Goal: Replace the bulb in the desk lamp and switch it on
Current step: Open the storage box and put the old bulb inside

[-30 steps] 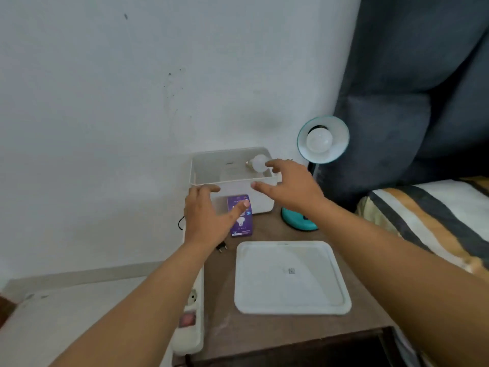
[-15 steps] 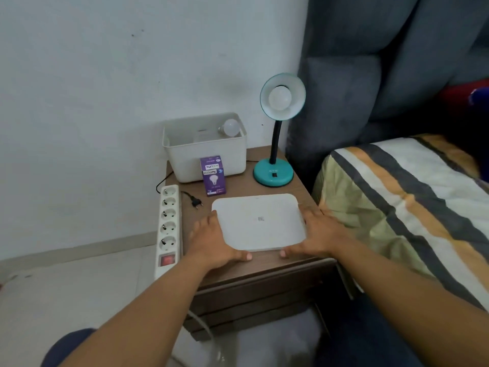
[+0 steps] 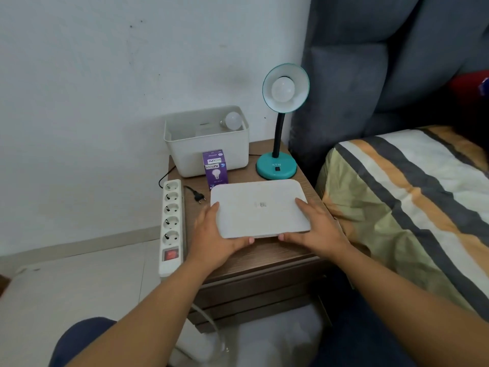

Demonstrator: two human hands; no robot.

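L hand [image 3: 215,235] & R hand [image 3: 316,229] clamped on flat white plastic lid [image 3: 260,209], fingers curled at its edges. Teal gooseneck desk lamp [image 3: 280,123] w/ frosted bulb [image 3: 283,89] behind, on brown wooden nightstand [image 3: 264,256].

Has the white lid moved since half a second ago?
Yes. The white lid lay flat, clear of the purple bulb box; now both hands, left hand and right hand, tilt its near edge up, its far edge reaching the box.
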